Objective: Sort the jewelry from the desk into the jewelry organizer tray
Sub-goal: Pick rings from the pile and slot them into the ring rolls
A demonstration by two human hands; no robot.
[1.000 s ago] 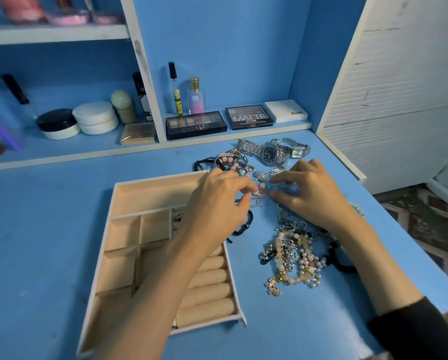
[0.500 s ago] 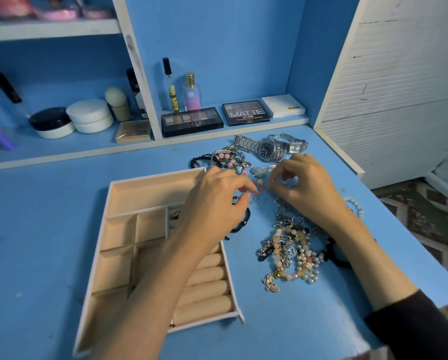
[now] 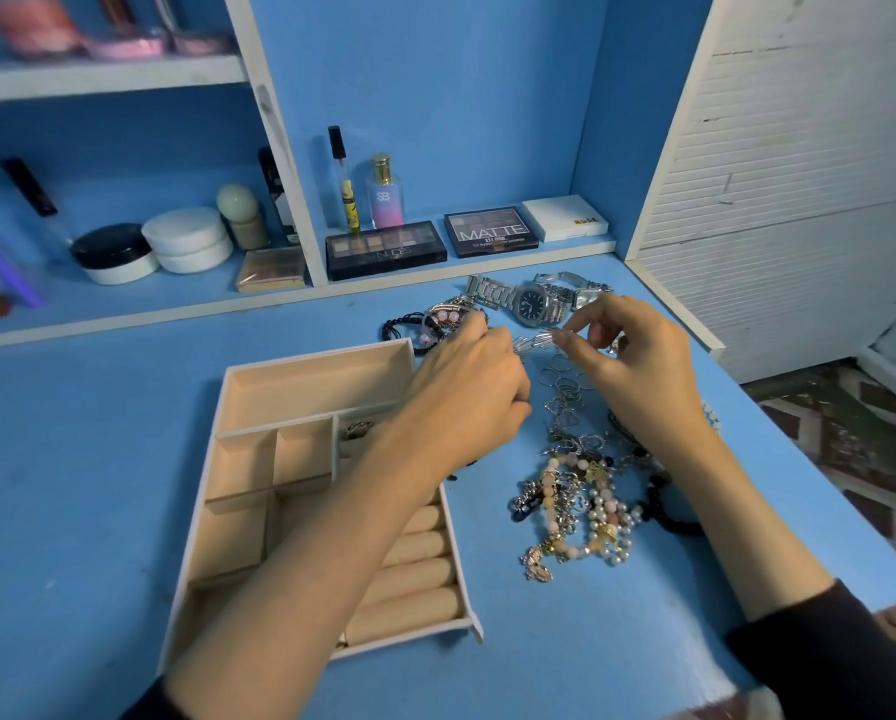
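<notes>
The beige jewelry organizer tray (image 3: 321,358) lies on the blue desk under my left forearm, with a small ring (image 3: 357,428) in one compartment and ring rolls (image 3: 419,579) at its near end. My left hand (image 3: 466,387) is curled at the left end of a silver ribbed bangle (image 3: 534,343); its grip is hidden. My right hand (image 3: 638,366) pinches the bangle's right end between thumb and forefinger. A pile of bead and chain bracelets (image 3: 575,511) lies between my arms. Thin wire rings (image 3: 565,387) lie below the bangle, and two silver watches (image 3: 531,304) behind it.
Black cord and pink bead bracelets (image 3: 419,324) lie behind the tray. A black bead bracelet (image 3: 664,511) sits by my right wrist. Eyeshadow palettes (image 3: 386,249), a perfume bottle (image 3: 383,192) and jars (image 3: 188,246) fill the back shelf. The desk edge (image 3: 778,439) drops off at the right.
Both hands moved away from me, up from the thin rings to the silver bangle. The small red piece seen between the fingertips earlier no longer shows.
</notes>
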